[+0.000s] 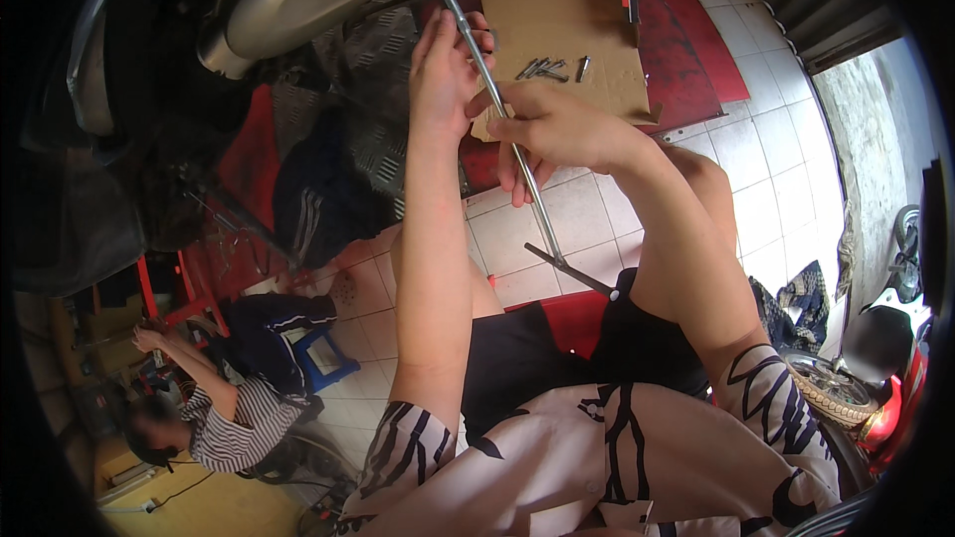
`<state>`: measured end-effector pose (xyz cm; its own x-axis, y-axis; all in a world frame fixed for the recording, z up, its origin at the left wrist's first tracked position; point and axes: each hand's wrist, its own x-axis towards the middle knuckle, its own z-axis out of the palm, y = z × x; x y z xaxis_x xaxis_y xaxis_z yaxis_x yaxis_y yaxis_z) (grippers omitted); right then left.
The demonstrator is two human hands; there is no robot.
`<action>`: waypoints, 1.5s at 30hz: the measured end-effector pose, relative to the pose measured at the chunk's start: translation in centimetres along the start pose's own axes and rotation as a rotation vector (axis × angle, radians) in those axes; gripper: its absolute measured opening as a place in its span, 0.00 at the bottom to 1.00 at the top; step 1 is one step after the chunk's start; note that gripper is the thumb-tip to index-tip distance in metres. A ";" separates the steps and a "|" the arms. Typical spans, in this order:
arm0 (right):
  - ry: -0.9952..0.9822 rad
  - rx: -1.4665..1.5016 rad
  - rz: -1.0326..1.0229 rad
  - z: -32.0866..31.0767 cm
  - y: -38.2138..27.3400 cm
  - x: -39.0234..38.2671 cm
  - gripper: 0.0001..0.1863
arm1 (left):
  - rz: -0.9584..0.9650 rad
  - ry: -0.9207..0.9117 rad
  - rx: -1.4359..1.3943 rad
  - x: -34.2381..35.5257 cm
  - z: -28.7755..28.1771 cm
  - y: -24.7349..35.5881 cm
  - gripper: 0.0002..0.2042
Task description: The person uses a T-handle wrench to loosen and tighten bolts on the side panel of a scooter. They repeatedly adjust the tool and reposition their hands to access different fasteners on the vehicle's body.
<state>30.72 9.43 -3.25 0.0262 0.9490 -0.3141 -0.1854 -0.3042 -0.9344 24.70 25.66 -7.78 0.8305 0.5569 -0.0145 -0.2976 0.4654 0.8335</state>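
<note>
A long, shiny T-handle socket wrench (538, 207) slants across the middle, its dark crossbar near my lap and its socket end up by the metal cover. My left hand (438, 80) is at the upper part of the shaft, fingers curled around behind it near the socket. Lower down, my right hand (572, 124) grips the shaft between thumb and fingers. The socket end lies close to the underside of the tan-silver motorcycle part (328, 0); whether it touches a bolt there I cannot make out. Several metal bolts (543, 70) rest on the cardboard (557, 0) beyond my right hand.
Red mats or panels (686, 50) lie under the cardboard on white floor tiles (786, 129). At left, a person in a striped shirt (244, 418) works beside a red frame (184, 288) and a blue stool (323, 358). A motorcycle wheel (831, 388) stands at right.
</note>
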 end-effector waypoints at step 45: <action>-0.021 0.106 0.009 -1.2 -1.5 -2.2 0.21 | -0.186 -0.141 -0.274 0.0 -1.3 -0.2 0.10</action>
<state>32.11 7.70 -1.40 0.0040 0.9481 -0.3180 -0.2883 -0.3034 -0.9082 24.12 26.44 -8.68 0.9335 0.3535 -0.0597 -0.2344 0.7278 0.6444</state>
